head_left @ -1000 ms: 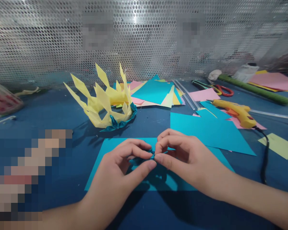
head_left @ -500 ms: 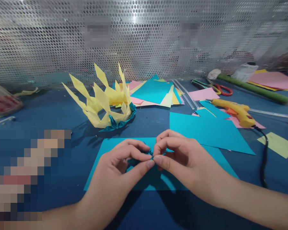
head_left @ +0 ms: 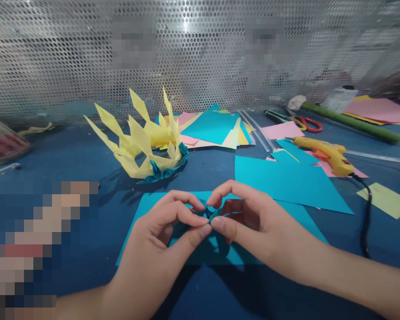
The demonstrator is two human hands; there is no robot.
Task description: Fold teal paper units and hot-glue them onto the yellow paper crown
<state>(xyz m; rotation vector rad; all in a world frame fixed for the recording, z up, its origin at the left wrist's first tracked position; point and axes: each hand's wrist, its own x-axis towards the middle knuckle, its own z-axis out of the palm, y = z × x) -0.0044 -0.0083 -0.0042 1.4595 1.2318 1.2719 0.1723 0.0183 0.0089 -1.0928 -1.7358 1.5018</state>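
Pinching from both sides, we hold a small folded teal piece [head_left: 209, 214] just above the teal sheet [head_left: 143, 209] that lies flat on the blue table [head_left: 70, 155]. Starting at nine o'clock, a blurred patch hides whatever sits by our left forearm, so we cannot tell what is there. At about eleven o'clock stands a spiky yellow paper crown [head_left: 143, 142] with a teal pleated band along its base. Our left hand [head_left: 160, 240] is nearly closed, thumb and forefinger pressed on the left end of the folded piece, the other fingers curled under. Our right hand [head_left: 250, 222] grips the right end the same way, the forefinger arched over the top and the thumb beneath. At twelve o'clock lies a stack of coloured paper [head_left: 216, 126]. At about two o'clock we see a large teal triangle [head_left: 286, 182], then a yellow glue gun [head_left: 330, 154] whose black cord [head_left: 366, 222] trails toward four o'clock, with scissors [head_left: 303, 121] behind it.

The folded piece is tiny and mostly hidden by our fingertips, so we judge that pulling the two ends apart unevenly could tear it or spring the creases open. A slip could drop it onto the like-coloured sheet, where it would be hard to spot.
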